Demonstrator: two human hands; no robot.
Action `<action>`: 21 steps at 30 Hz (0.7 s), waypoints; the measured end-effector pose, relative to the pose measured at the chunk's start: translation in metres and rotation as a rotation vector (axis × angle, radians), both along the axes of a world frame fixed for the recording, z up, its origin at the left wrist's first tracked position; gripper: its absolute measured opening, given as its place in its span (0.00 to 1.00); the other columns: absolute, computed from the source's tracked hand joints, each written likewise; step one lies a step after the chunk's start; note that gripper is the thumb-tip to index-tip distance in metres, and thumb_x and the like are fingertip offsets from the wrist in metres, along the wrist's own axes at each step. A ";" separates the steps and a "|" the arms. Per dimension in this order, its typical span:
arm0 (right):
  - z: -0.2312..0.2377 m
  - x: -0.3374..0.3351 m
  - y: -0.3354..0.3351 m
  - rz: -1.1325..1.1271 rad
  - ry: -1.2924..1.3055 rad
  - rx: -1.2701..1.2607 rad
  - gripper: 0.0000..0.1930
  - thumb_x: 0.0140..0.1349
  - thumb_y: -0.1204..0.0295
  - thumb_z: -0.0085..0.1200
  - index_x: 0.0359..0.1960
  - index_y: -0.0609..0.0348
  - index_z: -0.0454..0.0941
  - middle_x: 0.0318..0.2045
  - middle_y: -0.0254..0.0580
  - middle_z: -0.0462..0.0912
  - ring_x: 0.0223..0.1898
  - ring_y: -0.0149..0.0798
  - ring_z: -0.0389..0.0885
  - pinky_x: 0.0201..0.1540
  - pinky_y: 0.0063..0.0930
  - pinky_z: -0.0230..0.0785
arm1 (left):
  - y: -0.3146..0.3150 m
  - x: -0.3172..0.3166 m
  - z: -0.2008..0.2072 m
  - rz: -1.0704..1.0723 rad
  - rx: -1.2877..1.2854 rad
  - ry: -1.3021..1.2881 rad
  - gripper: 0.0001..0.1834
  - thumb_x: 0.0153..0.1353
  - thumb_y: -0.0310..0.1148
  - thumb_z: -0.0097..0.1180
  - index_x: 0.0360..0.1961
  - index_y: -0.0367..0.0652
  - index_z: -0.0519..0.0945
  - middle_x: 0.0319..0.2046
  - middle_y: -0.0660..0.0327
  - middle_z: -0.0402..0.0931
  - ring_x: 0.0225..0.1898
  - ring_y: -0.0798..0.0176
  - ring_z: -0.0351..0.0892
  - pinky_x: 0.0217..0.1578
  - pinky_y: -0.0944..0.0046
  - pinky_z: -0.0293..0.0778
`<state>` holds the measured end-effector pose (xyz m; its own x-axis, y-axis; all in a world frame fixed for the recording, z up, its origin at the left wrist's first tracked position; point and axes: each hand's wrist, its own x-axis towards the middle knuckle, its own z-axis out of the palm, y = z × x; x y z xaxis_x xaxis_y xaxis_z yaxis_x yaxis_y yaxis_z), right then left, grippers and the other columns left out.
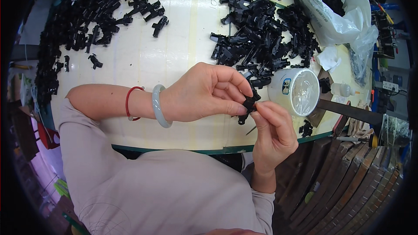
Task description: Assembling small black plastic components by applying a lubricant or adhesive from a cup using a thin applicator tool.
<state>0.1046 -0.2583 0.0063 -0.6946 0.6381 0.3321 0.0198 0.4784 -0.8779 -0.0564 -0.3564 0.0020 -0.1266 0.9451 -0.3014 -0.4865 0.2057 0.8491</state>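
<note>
Between thumb and fingers, my left hand grips a small black plastic part over the near side of the table. My right hand pinches at the right edge of that same part, its thumb and forefinger pressed together; whatever tiny thing may lie between these fingertips is too small to make out. A thin dark pointed tool tip shows just left of the right hand. Beyond my hands lies a heap of similar black plastic parts.
Another large pile of black parts spreads along the far left. Right of my hands a white round tub lies with its clear end facing right. A plastic bag of black pieces, a small white bottle and a dark flat bar are farther right.
</note>
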 end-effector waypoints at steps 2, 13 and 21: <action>-0.001 -0.002 -0.001 0.016 -0.001 0.072 0.11 0.49 0.87 0.60 0.35 0.66 0.80 0.34 0.47 0.80 0.31 0.35 0.79 0.32 0.20 0.71 | 0.000 0.001 -0.001 0.016 0.021 0.021 0.14 0.53 0.17 0.59 0.42 0.32 0.74 0.37 0.55 0.79 0.40 0.68 0.80 0.43 0.71 0.77; -0.016 0.028 -0.002 -0.081 -0.220 0.168 0.14 0.47 0.85 0.62 0.38 0.66 0.80 0.32 0.44 0.78 0.27 0.33 0.78 0.27 0.23 0.71 | -0.019 -0.047 0.005 0.127 -0.263 0.395 0.11 0.56 0.23 0.57 0.42 0.33 0.77 0.35 0.60 0.79 0.35 0.70 0.80 0.38 0.74 0.76; -0.029 0.032 -0.012 -0.025 -0.379 0.450 0.08 0.48 0.82 0.62 0.31 0.65 0.78 0.30 0.44 0.76 0.28 0.42 0.78 0.29 0.29 0.71 | -0.047 -0.089 -0.013 0.373 -0.275 1.156 0.10 0.54 0.26 0.60 0.37 0.36 0.80 0.30 0.61 0.79 0.26 0.71 0.78 0.28 0.73 0.74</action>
